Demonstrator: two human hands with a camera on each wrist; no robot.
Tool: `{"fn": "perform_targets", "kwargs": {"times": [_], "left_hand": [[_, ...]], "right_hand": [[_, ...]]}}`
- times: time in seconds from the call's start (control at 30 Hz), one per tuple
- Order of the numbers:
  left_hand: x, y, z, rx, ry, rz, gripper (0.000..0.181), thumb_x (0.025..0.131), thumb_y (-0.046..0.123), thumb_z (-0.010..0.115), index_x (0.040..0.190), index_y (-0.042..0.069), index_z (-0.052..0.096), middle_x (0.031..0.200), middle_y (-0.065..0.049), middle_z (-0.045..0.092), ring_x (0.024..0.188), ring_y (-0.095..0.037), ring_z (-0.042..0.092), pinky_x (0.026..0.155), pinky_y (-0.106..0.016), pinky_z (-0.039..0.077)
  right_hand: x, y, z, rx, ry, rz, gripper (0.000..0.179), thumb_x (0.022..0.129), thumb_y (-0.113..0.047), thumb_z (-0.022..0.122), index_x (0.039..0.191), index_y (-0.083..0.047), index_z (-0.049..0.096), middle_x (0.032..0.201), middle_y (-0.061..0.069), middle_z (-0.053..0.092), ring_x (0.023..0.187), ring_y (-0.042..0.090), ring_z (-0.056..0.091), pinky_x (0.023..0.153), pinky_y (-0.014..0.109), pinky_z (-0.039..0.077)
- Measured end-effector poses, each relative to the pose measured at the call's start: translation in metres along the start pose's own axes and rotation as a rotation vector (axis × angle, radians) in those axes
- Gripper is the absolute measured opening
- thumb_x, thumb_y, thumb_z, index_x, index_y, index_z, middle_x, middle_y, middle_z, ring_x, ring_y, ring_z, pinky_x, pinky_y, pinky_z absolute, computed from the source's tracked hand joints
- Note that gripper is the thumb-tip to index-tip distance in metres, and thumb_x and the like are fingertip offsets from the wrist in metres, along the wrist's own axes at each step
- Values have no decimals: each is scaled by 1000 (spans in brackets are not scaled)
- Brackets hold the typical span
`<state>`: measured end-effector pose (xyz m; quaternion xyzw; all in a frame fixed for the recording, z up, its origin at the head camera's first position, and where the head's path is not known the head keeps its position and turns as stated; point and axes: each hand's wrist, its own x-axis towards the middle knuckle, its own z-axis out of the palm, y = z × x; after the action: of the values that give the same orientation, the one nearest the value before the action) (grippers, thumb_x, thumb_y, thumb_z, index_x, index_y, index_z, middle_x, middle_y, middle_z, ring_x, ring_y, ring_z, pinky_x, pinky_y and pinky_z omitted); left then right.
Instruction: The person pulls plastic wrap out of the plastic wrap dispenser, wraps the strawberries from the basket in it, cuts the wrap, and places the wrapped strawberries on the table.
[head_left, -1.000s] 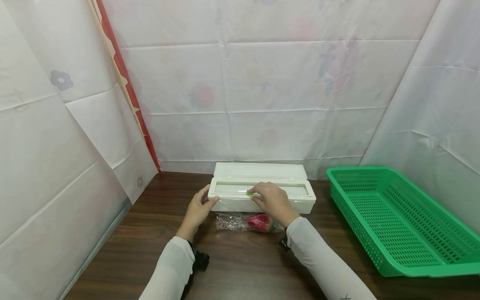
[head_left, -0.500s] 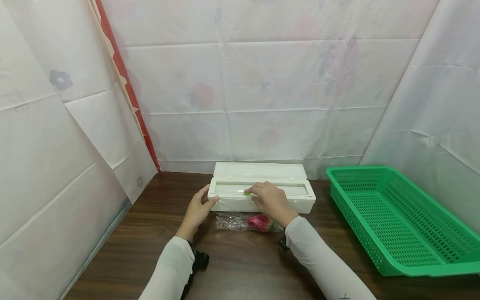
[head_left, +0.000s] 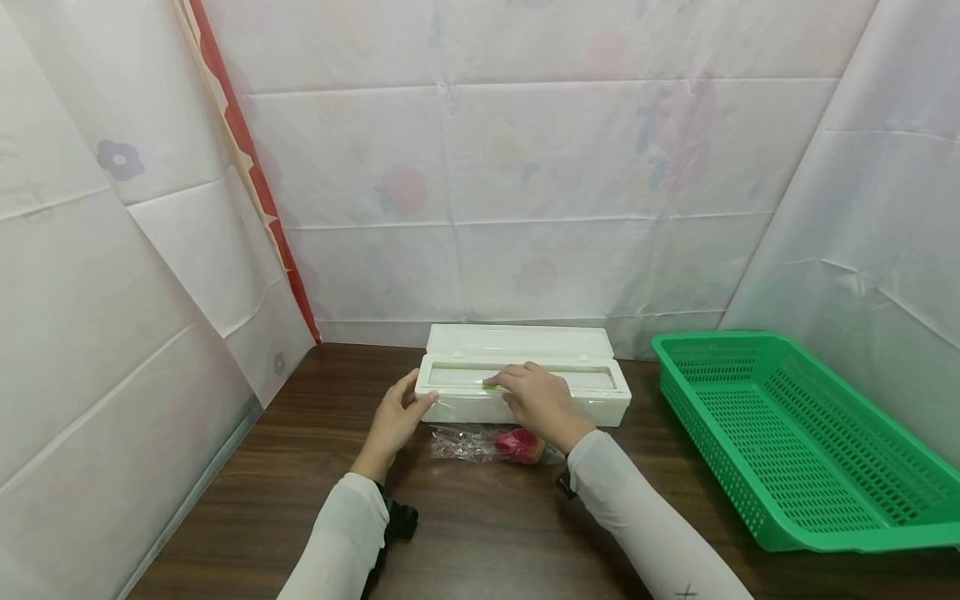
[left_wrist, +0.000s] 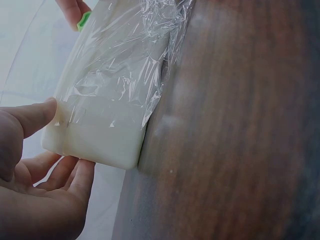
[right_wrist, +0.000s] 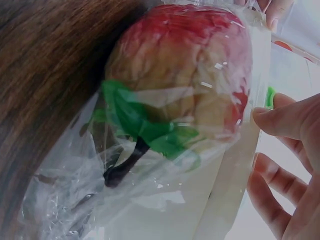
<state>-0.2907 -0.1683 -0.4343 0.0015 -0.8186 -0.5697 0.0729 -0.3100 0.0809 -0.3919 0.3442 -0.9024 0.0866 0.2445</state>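
Note:
A long white cling film dispenser sits on the table with its lid tipped back. My left hand grips its left end, thumb on the top edge and fingers against the end. A small green slide cutter is on the top front edge, pinched by my right hand, which partly hides it. Clear film drapes over the dispenser's front in the left wrist view. In front lies a red and yellow artificial fruit with green leaves and a dark stem, covered by crinkled clear film.
A green perforated plastic basket stands on the right of the dark wood table. Printed white sheeting rises behind the dispenser and at both sides.
My right hand has slid the green cutter a short way left along the dispenser edge. The left hand, dispenser and fruit have stayed put.

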Motion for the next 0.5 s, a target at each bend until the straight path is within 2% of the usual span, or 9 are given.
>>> {"fn": "perform_targets", "kwargs": {"times": [0.2,0.33,0.5], "left_hand": [[1,0,0,-2,2,0,69,88,38,63,144,15,33,141,-15,36,124,-30,40,99,-50,42],[1,0,0,-4,-1,3,69,88,38,63,145,13,32,141,-16,36,124,-30,40,99,-50,42],[1,-2,-1,-9,-9,-2,69,88,39,63,145,16,32,142,-15,35,124,-29,40,99,-50,43]], "right_hand": [[1,0,-1,-8,-28,-1,34,86,-18,65,115,-35,63,115,-15,64,90,8,55,53,29,52],[1,0,-1,2,-20,-3,34,86,-16,64,115,-34,64,115,-14,64,91,9,55,56,29,53],[1,0,0,31,-7,-13,35,83,-16,63,114,-32,65,114,-13,64,89,8,55,57,27,52]]}}
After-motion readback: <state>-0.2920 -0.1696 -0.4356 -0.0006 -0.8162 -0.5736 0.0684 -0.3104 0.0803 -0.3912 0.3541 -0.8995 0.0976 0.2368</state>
